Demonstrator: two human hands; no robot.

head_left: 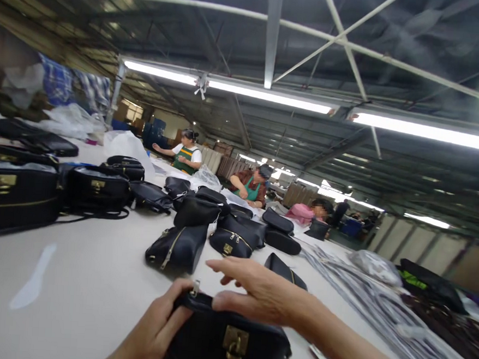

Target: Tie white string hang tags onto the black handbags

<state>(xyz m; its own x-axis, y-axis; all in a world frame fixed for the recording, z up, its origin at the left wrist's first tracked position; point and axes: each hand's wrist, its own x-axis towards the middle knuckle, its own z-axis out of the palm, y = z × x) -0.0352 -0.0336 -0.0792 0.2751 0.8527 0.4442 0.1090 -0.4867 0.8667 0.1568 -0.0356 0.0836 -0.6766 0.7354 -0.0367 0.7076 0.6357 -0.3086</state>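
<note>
A black handbag (208,336) with a gold padlock-style clasp on its front stands close to me at the bottom of the view. My left hand (160,316) grips its upper left corner, thumb in front and fingers behind, beside a small metal ring fitting (195,287). Over the bag's top edge reaches my right hand (252,292), its fingers stretched out and its thumb near or on the rim; whether it touches is hard to tell. Just beyond the hands lie a black bag with a gold zip (177,249) and another with two zip pulls (231,239).
Several black bags (17,191) stand along the left side of the white table (88,284). Long grey strips (363,292) run down the right, beside a clear plastic bundle (375,264). Across the table are co-workers, two in green aprons (187,156) and one in pink (300,212).
</note>
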